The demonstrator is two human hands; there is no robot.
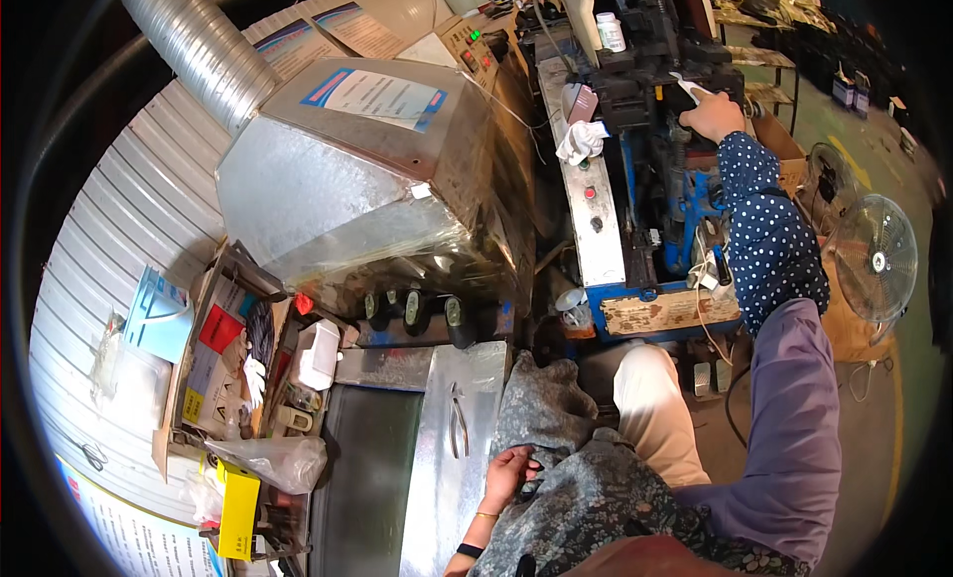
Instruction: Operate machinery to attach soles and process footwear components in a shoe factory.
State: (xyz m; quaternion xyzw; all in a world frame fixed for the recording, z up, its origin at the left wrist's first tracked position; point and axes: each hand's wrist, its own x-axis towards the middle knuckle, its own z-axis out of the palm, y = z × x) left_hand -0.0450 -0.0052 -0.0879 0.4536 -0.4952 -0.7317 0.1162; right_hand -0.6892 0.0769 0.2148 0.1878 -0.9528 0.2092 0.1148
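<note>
My right hand (715, 118), in a dark polka-dot sleeve, reaches forward to the black and blue machine (635, 111). Its fingers are closed on a slim white tool (685, 84) whose tip points at the machine; the tool's exact kind is unclear. Low in the view, my left hand (508, 476) rests against dark floral cloth (541, 403) in front of my body. Its fingers are curled into that cloth. Left of it, a pair of pliers (458, 420) lies on the metal bench (429, 478).
A metal hood (328, 190) with a duct stands at left. Beside the machine are a white bottle (610, 33), a crumpled white cloth (582, 142) and a panel with a red button (590, 193). A fan (878, 261) stands right; pedals (703, 379) sit below.
</note>
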